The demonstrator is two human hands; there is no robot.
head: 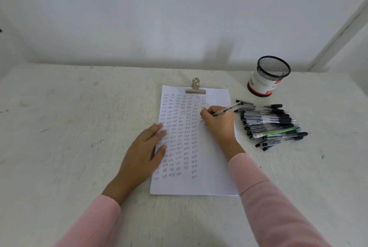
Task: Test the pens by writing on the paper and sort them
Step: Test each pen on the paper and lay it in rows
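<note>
Across a pale counter [79,127], everything within easy reach. At the middle, the paper [215,167], filled down several columns with the word "test", a further column only begun at the upper right, the right margin blank. Just beside the sheet on the right, a loose pile of pens [272,125], mostly black, one green, heaped together unsorted. Behind the pile, an upright mesh cup [266,77], no pens seen standing inside. Left hand [145,153] flat on the sheet's left edge, grip wide, pinning it. Right hand [218,121] at the newest column, grip closed round a pen [229,109], tip down at the paper. At the top edge, a metal clip [195,88]. Judged: testing far along, sorting hardly started.
</note>
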